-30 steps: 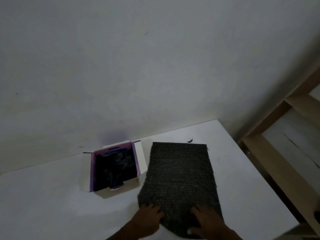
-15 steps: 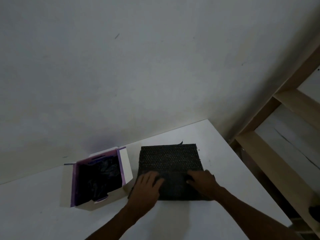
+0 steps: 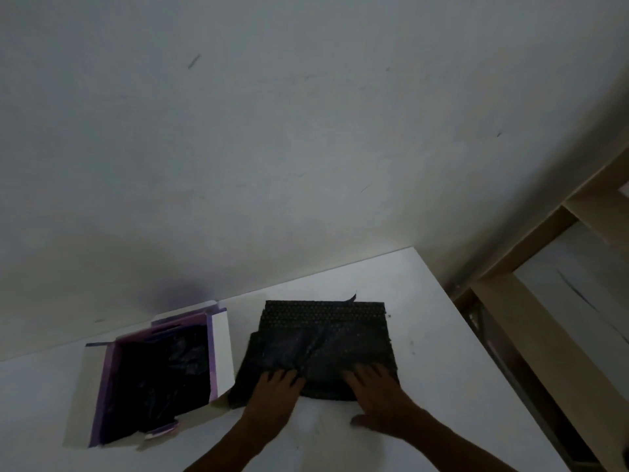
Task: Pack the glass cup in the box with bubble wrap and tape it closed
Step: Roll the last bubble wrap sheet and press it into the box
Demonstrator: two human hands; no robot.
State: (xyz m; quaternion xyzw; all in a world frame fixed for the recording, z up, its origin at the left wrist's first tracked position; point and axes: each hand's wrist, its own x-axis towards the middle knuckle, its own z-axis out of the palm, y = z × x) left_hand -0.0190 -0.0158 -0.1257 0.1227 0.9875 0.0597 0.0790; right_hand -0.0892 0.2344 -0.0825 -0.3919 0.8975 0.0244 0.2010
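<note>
A dark sheet of bubble wrap [image 3: 326, 338] lies on the white table [image 3: 442, 386], folded over itself with a rumpled bulge in its near half. My left hand [image 3: 272, 396] presses flat on its near left edge. My right hand [image 3: 377, 393] presses flat on its near right edge, thumb out on the table. To the left stands an open white box [image 3: 221, 349] with purple inner walls and dark material inside. No glass cup shows; whether it is under the wrap I cannot tell.
The table ends against a plain pale wall [image 3: 306, 148] at the back. Its right edge drops off beside a wooden frame [image 3: 531, 335] with light beams. Bare tabletop lies in front of the box and between my forearms.
The wrap lay long and flat one second ago; its near part has been folded forward over itself. Both hands went forward with the fold, then drew back to its near edge.
</note>
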